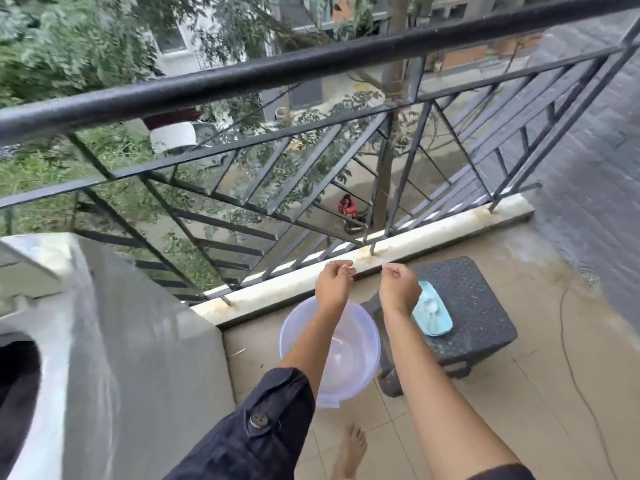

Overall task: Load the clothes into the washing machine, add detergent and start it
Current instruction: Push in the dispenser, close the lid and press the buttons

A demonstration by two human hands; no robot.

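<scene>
Near the frame's centre, our left hand (335, 279) and right hand (398, 282) hang loosely curled, holding nothing, above an empty basin (360, 368). At lower left, the washing machine (104, 341) stands open; we should reach the pale blue detergent pouch (433, 317) next.

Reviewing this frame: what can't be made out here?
- Washing machine: cut off by the left edge, blurred; drum contents dark, controls unseen.
- Left hand, right hand: loosely curled; whether they pinch anything is too small to tell.
- Blue pouch on the stool: label unreadable.
- Basin: partly behind forearms.
</scene>
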